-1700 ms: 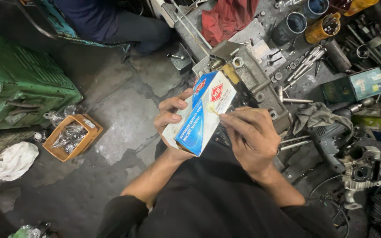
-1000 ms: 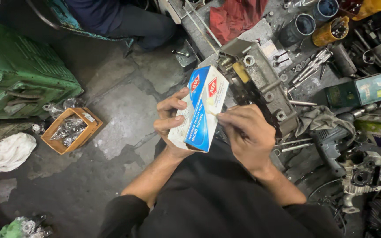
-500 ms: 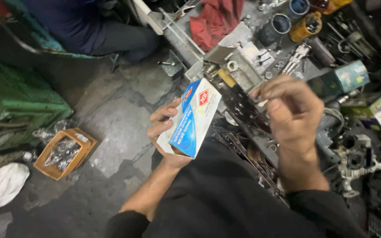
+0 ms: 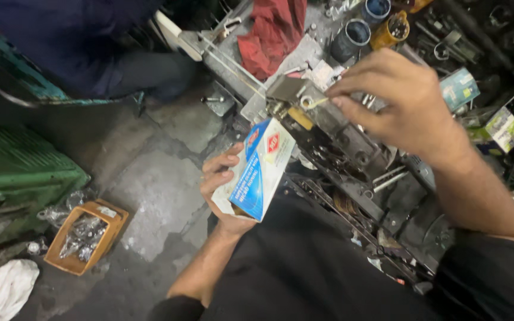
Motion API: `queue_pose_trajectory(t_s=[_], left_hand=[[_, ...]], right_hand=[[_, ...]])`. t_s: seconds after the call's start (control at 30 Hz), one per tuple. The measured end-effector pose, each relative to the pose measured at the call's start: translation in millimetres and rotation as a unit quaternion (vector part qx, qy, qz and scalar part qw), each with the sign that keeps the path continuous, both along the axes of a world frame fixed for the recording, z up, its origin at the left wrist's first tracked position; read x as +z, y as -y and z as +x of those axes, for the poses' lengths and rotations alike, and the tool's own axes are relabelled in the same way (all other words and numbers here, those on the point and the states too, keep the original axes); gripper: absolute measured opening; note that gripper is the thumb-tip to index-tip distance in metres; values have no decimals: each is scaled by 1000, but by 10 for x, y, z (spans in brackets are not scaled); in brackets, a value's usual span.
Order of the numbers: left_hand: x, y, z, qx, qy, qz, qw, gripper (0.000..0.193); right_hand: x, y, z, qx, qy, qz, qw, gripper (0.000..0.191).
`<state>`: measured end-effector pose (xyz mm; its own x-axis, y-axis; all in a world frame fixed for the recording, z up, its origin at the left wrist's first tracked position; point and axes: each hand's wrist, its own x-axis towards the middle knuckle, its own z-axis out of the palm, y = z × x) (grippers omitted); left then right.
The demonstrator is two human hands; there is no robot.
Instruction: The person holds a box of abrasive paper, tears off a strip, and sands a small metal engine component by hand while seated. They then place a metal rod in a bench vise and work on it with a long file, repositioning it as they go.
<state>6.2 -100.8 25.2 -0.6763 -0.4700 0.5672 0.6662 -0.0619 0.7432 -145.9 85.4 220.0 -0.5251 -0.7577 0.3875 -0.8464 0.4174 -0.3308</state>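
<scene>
My left hand (image 4: pixel 224 184) grips a blue and white carton box (image 4: pixel 261 171), tilted, its open end facing down toward me. My right hand (image 4: pixel 397 101) is stretched out above a greasy metal machine block (image 4: pixel 334 134). Its thumb and forefinger are pinched on a small pale thin part (image 4: pixel 316 102) with a ring-like end, held right at the block's top plate. What the part is stays unclear. My dark-clothed lap fills the bottom of the view.
A red rag (image 4: pixel 272 32), grey and yellow cans (image 4: pixel 355 32) and loose tools crowd the workbench behind. An orange tray (image 4: pixel 84 238) of bagged parts, a white rag (image 4: pixel 1 291) and a green machine (image 4: pixel 13 184) sit at left. A person in dark blue (image 4: pixel 72 47) is at top left.
My right hand left the box's end, rose and reached forward to the metal block with a small part pinched. The left hand kept the box, which dropped lower.
</scene>
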Motion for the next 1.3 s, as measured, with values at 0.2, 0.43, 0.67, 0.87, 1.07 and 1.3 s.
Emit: queue_pose_trajectory(t_s=[0.2, 0.43, 0.67, 0.87, 1.07, 1.3], left_hand=[[-81, 265, -174, 17, 8, -12, 1000, 79], [-286, 454, -405, 13, 17, -4, 1000, 79], [-293, 508, -505, 9, 27, -13, 1000, 80], [-262, 528, -528, 15, 31, -18, 999, 82], [-272, 540, -531, 10, 29, 2, 1000, 82], [-258, 570, -502, 12, 40, 6, 999, 82]], right_hand=[[59, 311, -201, 59, -127, 113, 984, 20], [-89, 429, -440, 79, -140, 182, 970, 26], [-92, 469, -537, 87, -145, 198, 966, 27], [-147, 511, -574, 99, -151, 214, 960, 31], [-100, 531, -551, 73, -158, 239, 955, 25], [-49, 599, -514, 95, -178, 250, 947, 31]])
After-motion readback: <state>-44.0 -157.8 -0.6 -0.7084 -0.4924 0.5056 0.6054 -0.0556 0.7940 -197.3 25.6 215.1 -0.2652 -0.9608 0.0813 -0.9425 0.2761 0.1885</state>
